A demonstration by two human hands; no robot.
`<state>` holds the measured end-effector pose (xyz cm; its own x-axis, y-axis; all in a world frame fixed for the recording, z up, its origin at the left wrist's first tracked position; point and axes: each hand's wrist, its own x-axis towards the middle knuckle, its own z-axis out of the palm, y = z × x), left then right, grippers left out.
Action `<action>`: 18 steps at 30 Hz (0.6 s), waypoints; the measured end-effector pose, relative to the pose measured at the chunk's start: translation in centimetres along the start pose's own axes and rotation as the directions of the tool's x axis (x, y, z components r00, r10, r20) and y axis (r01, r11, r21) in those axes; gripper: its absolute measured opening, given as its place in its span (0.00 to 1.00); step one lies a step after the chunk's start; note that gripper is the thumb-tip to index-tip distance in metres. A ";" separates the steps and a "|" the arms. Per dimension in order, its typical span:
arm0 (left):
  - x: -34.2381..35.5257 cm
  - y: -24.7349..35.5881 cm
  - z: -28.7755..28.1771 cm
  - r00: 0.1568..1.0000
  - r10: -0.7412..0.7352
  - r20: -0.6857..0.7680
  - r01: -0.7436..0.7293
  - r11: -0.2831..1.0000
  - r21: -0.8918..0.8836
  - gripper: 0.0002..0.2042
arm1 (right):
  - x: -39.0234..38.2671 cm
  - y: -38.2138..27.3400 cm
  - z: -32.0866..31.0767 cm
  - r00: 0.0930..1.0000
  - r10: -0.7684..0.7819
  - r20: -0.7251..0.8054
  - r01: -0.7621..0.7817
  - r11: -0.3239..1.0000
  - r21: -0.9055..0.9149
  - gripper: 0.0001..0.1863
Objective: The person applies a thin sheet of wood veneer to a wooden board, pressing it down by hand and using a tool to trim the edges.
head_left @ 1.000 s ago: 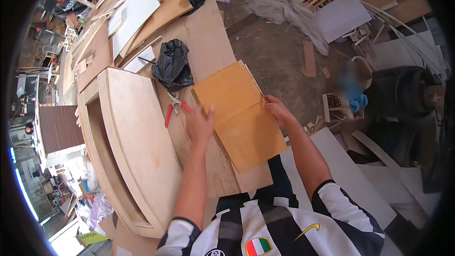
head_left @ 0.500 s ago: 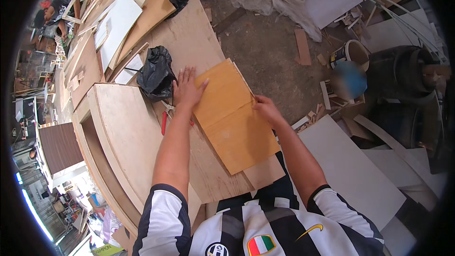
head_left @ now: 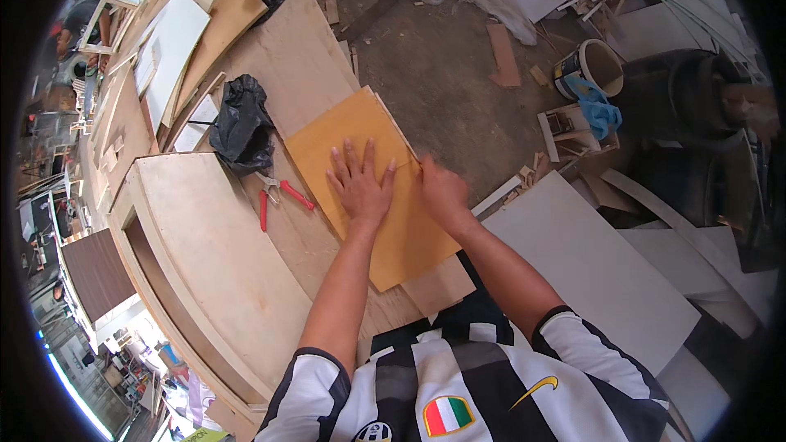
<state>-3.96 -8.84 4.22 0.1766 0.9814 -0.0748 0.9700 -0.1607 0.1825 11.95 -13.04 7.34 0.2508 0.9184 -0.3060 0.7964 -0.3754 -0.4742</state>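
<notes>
Yellow sheet on plywood bench, with two bare hands

Item: one yellow rectangular sheet (head_left: 399,233), lying flat at the near end of the plywood bench (head_left: 303,57), set at a slant; a faint line runs across it between the hands.
Left hand (head_left: 363,192): palm down upon the sheet, fingers apart and extended.
Right hand (head_left: 444,195): at the sheet's right edge, fingers curled in; whether they are clamped on that edge or on something small cannot be told.
Adjacent, left: one pair of red-handled pliers (head_left: 293,193), handles spread; one crumpled black plastic bag (head_left: 241,127), just beyond the pliers; one pale wooden case (head_left: 221,254) with a curved front and a long opening.
On the floor, right: one bucket (head_left: 600,68), tilted; one blue plastic bag (head_left: 602,110), near it; one large white panel (head_left: 598,270).
</notes>
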 end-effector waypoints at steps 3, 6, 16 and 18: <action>0.3 0.2 0.3 0.999 -0.027 -0.021 0.027 0.999 0.020 0.33 | 0.0 0.6 1.1 0.996 -0.092 0.007 0.092 0.983 -0.161 0.16; 0.6 0.2 0.2 0.999 -0.029 -0.026 0.029 1.000 -0.011 0.33 | 0.2 0.3 0.9 0.982 -0.173 -0.070 0.163 0.978 -0.127 0.19; 1.1 0.9 0.2 0.998 -0.066 0.009 0.065 0.997 0.031 0.31 | 1.3 -0.7 0.0 0.987 -0.133 0.095 0.150 0.967 -0.204 0.30; 1.3 0.9 1.0 0.997 -0.081 0.019 0.080 0.994 0.078 0.29 | 1.4 -0.6 0.1 0.984 -0.154 0.091 0.169 0.965 -0.200 0.30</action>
<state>-2.68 -7.83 3.29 0.1003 0.9891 -0.1077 0.9911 -0.0898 0.0984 11.77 -11.58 7.12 0.0745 0.9501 -0.3031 0.9212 -0.1819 -0.3439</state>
